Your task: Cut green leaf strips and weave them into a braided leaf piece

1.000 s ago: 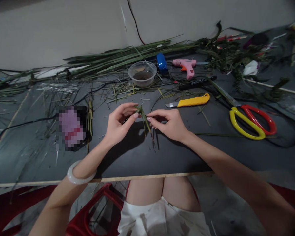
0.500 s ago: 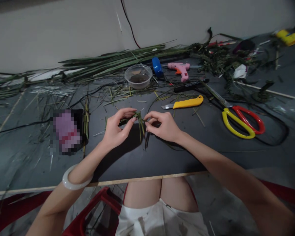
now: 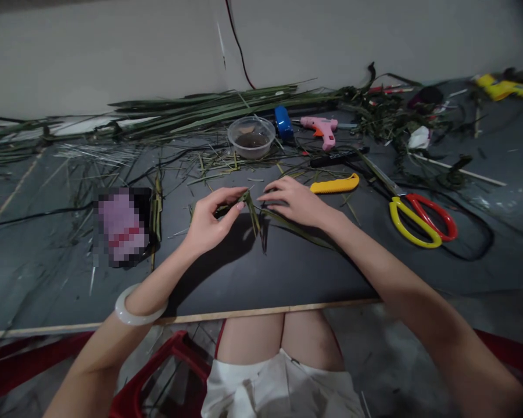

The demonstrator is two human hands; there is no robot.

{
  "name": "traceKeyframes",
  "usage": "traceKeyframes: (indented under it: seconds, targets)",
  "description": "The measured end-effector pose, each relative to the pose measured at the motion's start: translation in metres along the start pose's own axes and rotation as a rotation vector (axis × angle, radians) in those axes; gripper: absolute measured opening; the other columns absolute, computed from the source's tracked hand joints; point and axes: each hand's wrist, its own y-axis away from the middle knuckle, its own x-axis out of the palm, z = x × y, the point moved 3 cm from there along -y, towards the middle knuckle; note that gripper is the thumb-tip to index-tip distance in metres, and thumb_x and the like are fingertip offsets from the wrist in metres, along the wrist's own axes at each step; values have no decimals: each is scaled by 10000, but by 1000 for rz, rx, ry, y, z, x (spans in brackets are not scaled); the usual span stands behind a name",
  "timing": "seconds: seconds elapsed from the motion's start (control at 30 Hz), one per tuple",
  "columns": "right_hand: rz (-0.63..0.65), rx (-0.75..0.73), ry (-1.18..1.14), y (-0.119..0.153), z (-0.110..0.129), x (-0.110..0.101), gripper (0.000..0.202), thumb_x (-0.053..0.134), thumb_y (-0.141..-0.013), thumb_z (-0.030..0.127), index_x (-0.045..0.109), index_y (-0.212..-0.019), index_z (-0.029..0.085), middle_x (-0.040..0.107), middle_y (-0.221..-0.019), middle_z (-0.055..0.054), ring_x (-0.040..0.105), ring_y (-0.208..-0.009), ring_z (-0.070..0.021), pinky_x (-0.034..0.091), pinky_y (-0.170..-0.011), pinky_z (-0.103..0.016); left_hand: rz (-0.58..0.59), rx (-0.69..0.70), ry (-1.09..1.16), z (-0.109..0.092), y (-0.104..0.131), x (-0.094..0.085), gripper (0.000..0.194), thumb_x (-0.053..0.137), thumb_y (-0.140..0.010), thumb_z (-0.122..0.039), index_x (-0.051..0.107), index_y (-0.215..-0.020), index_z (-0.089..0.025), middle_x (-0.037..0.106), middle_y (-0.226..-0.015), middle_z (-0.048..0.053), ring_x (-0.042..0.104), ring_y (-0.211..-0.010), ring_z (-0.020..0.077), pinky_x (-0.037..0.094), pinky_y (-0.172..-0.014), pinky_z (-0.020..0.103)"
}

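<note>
My left hand [image 3: 213, 219] pinches a small bundle of green leaf strips [image 3: 253, 216] between thumb and fingertips, and the strip ends hang down toward the table. Just right of the bundle is my right hand [image 3: 294, 202], palm down with its fingers apart. A long green leaf strip [image 3: 303, 232] runs beneath that hand toward the right forearm. The orange-yellow cutter knife [image 3: 335, 184] lies behind my right hand, its blade hidden from view.
Scissors [image 3: 416, 222] with yellow and red handles lie at the right. Farther back are a clear bowl [image 3: 251, 138], blue tape [image 3: 283, 123], a pink glue gun [image 3: 321, 129] and long leaves [image 3: 192, 113]. A blurred-out phone-like object [image 3: 124, 227] lies left. The table edge [image 3: 261, 312] is near my lap.
My right hand has opened from its pinch beside the bundle and turned palm down, now covering the knife blade. My left hand keeps its hold. The whole view has shifted slightly.
</note>
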Motion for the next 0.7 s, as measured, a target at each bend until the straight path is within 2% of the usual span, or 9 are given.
traceKeyframes:
  seconds: [0.1,0.2,0.27,0.37,0.47,0.57,0.7]
  targets:
    - [122,-73,139,-8,4,9,176,556,-849,258,705,-931,212,619,-1087,-94,483,-1004,-256,393,-822,-382,17,-53,114,3,-2,0,274,625,-784,-319,661,-1003,-157,698,-946,72,647,-832,155,516,-779,246]
    - [109,-89,170,-14,5,10,139,570,-840,241,688,-817,173,645,-1010,-94,507,-978,-253,378,-813,-378,-6,-94,205,5,-4,0,280,665,-744,-331,663,-952,-142,708,-921,74,660,-820,156,526,-772,243]
    - [28,-30,112,-16,1,3,118,564,-834,204,666,-803,153,670,-895,-87,558,-881,-224,394,-792,-364,-23,-111,224,5,-5,-1,289,677,-731,-348,663,-930,-139,712,-898,75,663,-807,157,529,-756,240]
    - [-252,115,-109,-11,-3,-17,105,560,-813,190,654,-830,147,678,-771,-51,606,-721,-172,443,-710,-310,-33,-120,221,3,-4,-1,311,684,-724,-381,661,-914,-135,712,-872,73,664,-786,156,528,-724,232]
    - [-478,172,-302,-1,9,-33,113,571,-788,187,670,-838,164,691,-744,-22,633,-674,-148,475,-657,-269,-52,-123,214,1,-4,-1,308,685,-723,-397,663,-880,-133,711,-827,64,661,-740,145,522,-684,218]
    - [-525,172,-339,9,33,-34,78,613,-766,208,681,-750,172,696,-705,-9,627,-623,-130,474,-610,-240,-59,-119,230,0,-4,0,283,672,-740,-388,660,-863,-134,708,-779,50,659,-703,133,520,-665,207]
    - [-557,163,-320,15,57,-23,102,612,-754,190,640,-658,169,668,-630,6,602,-581,-113,452,-583,-219,-83,-124,237,1,-4,0,279,659,-756,-389,651,-878,-138,694,-726,31,653,-674,125,518,-658,203]
